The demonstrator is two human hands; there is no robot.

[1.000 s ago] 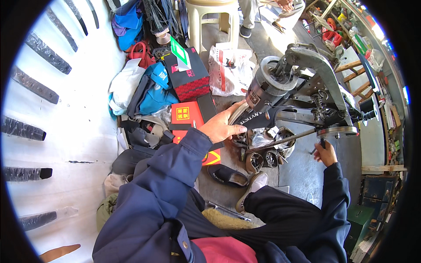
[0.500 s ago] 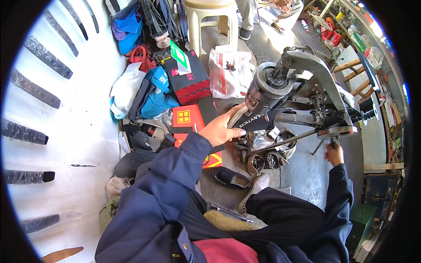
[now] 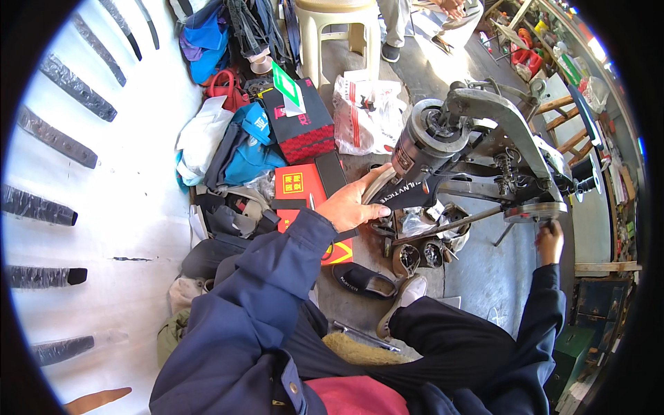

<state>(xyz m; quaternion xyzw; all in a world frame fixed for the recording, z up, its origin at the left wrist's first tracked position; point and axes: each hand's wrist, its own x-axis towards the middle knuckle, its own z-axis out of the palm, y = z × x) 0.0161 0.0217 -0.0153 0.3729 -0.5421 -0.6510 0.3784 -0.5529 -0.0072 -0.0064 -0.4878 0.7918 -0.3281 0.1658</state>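
The black shoe is below the metal cylinder of a sewing machine, raised above the floor, with its pale sole edge turned toward the person. The left hand pinches this shoe at the sole edge, the thumb lying on the near side and the other fingers mostly hidden behind it. The right hand is at the lower edge of the machine's handwheel, with fingers bent upward; I cannot tell whether they are closed around a handle there.

Nearer to the person, 1 similar black shoe lies on the floor, just beside the person's light-coloured shoe. To the left of the machine there is a red box, and beyond it a dark box carries 1 green and white sign. A white plastic bag lies to the right of the dark box. Farther away stand a cream stool and another person's leg.
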